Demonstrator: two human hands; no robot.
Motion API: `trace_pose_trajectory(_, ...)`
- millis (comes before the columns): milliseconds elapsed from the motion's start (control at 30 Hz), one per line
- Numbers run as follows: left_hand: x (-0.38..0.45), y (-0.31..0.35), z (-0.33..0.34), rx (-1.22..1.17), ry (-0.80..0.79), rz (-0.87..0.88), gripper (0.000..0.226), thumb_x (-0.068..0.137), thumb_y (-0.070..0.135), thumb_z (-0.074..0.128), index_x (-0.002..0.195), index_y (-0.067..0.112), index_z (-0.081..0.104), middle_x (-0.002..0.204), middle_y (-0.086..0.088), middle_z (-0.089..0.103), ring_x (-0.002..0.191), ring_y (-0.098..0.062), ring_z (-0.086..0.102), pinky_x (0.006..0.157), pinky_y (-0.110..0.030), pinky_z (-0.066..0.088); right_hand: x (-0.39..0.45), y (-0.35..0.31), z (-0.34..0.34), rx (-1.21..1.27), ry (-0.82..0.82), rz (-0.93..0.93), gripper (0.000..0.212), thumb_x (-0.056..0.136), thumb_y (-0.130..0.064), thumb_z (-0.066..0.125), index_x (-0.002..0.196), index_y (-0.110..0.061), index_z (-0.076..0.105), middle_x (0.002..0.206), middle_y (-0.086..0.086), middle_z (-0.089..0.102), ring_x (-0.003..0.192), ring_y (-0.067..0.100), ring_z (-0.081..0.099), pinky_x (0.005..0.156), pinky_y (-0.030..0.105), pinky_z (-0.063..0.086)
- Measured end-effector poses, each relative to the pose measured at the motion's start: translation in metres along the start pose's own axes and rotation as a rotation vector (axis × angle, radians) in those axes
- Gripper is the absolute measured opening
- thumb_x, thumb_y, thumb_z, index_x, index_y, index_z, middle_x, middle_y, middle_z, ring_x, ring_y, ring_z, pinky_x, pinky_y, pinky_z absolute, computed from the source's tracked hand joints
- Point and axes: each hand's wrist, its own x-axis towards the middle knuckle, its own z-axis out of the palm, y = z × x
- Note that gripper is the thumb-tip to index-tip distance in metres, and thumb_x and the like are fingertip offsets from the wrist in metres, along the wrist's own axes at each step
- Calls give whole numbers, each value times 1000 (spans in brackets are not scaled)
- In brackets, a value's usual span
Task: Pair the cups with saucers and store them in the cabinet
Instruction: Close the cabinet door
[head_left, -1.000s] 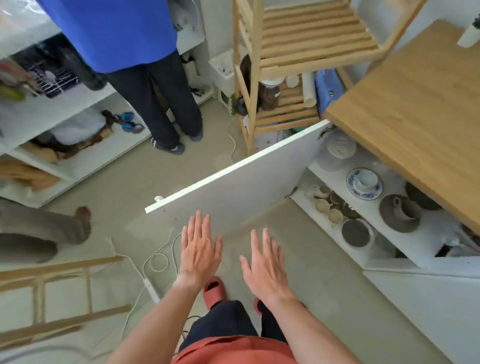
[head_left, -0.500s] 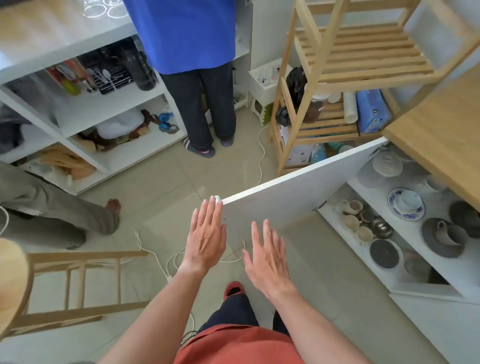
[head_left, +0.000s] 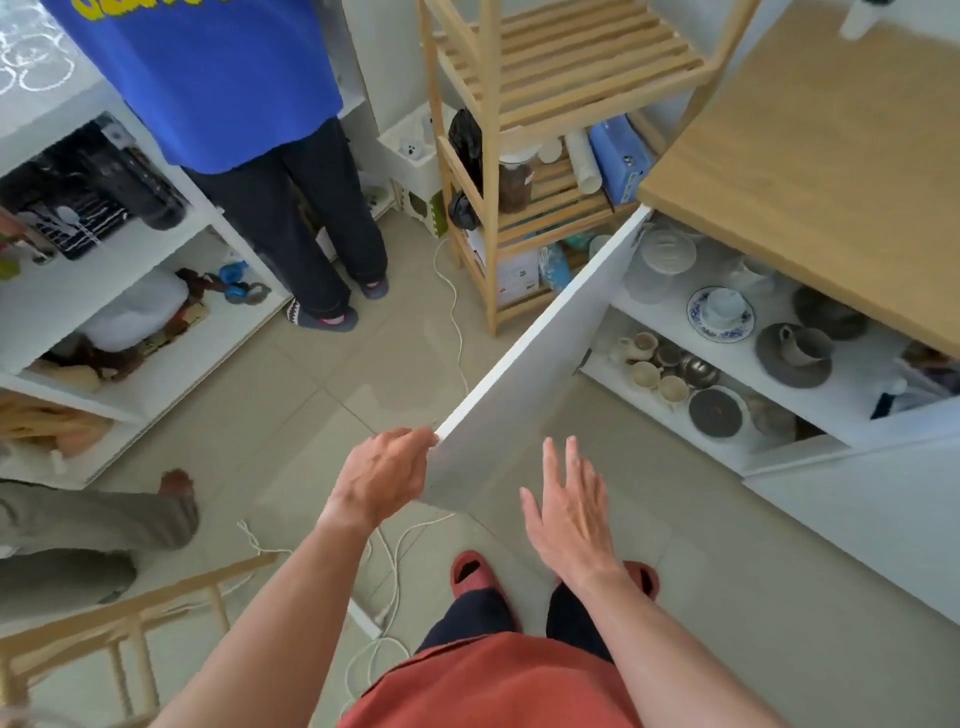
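- While the white cabinet door (head_left: 524, 374) stands swung wide open, the left hand (head_left: 383, 474) has its fingers curled over the door's free corner, gripping the edge.
- The right hand (head_left: 567, 512) hangs flat and spread in front of the door's inner face, fingers apart, holding nothing and touching nothing.
- Inside the cabinet (head_left: 727, 457), the upper shelf carries a white cup on a blue-patterned saucer (head_left: 721, 315); just to its right a grey cup lies tilted on a grey saucer (head_left: 794, 355).
- Farther right on that shelf a dark dish (head_left: 826, 314) sits half under the wooden surface (head_left: 810, 156) that tops the cabinet.
- At the shelf's left end stand pale, white or clear dishes (head_left: 667, 252); their exact kind is hard to tell.
- On the lower shelf a cluster of small cream cups (head_left: 655, 369) stands beside a shiny metal bowl (head_left: 698, 370), with a dark grey saucer (head_left: 716, 412) lying bare just in front of them.
- The wearer stands in red slippers (head_left: 470, 574) on a tiled floor crossed by white cables (head_left: 452, 306).
- A slatted wooden rack (head_left: 540, 93) stands beyond the door, holding a blue box and a brown jar.
- Another person in a blue shirt (head_left: 208, 78) stands at a white shelving unit on the left.
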Motion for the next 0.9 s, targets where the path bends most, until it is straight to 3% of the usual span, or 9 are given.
trace_pose_trajectory(100, 12, 25, 15, -137, -38, 269, 24, 86, 15, 51, 98, 23, 71, 82, 4, 65, 61, -26, 64, 52, -33, 53, -9, 26, 6, 98, 8, 148, 71, 103, -44, 34, 159, -16, 1, 165, 17, -2, 151, 34, 12, 123, 47, 15)
trace_pose_trajectory(167, 24, 50, 33, -201, -52, 411, 23, 85, 16, 54, 98, 19, 73, 96, 0, 63, 64, -24, 64, 53, -34, 55, -14, 43, 8, 173, 19, 247, 70, 103, -44, 35, 159, -16, 2, 166, 16, -2, 152, 34, 9, 124, 48, 12)
trace_pose_trajectory(267, 36, 96, 66, -185, -46, 490, 32, 88, 19, 56, 118, 19, 65, 139, -21, 46, 106, -36, 65, 85, -45, 57, -25, 74, 8, 219, 33, 355, 69, 103, -43, 35, 159, -15, 6, 165, 17, 1, 152, 35, 11, 124, 49, 14)
trace_pose_trajectory(333, 36, 129, 79, -128, -114, 495, 54, 91, 20, 50, 144, 17, 43, 158, -28, 15, 144, -38, 28, 114, -51, 34, -33, 99, 5, 244, 65, 412, 68, 103, -43, 35, 158, -14, 9, 165, 18, 4, 151, 36, 14, 123, 48, 15)
trace_pose_trajectory(367, 35, 145, 81, -90, -155, 485, 63, 93, 22, 45, 153, 16, 28, 160, -26, 2, 151, -34, 7, 120, -50, 21, -36, 111, 2, 245, 85, 443, 67, 103, -43, 36, 158, -13, 12, 165, 19, 6, 150, 36, 16, 123, 48, 16)
trace_pose_trajectory(433, 30, 174, 85, -47, -173, 472, 69, 95, 29, 37, 157, 15, 10, 160, -26, -9, 151, -30, -12, 122, -49, 8, -43, 136, -6, 240, 109, 505, 67, 102, -44, 36, 157, -12, 16, 163, 20, 12, 148, 37, 20, 121, 48, 18)
trace_pose_trajectory(600, 30, 251, 107, 99, -187, 426, 71, 93, 40, 32, 156, 15, 13, 160, -25, -8, 150, -34, -12, 122, -48, 4, -53, 197, -28, 296, 140, 660, 67, 102, -47, 32, 157, -12, 15, 164, 20, 11, 149, 36, 17, 121, 46, 15)
trace_pose_trajectory(767, 52, 322, 127, 221, -181, 546, 69, 97, 45, 29, 156, 15, 13, 161, -23, 3, 149, -40, -5, 120, -50, 5, -53, 248, -55, 351, 188, 661, 66, 103, -47, 32, 158, -14, 15, 165, 17, 10, 150, 34, 14, 122, 46, 13)
trace_pose_trajectory(900, 78, 386, 146, 241, -203, 608, 69, 99, 47, 20, 156, 9, 11, 162, -19, 5, 151, -32, -4, 122, -47, 4, -54, 295, -75, 427, 272, 705, 63, 103, -46, 33, 156, -15, 21, 164, 16, 14, 151, 33, 14, 122, 46, 13)
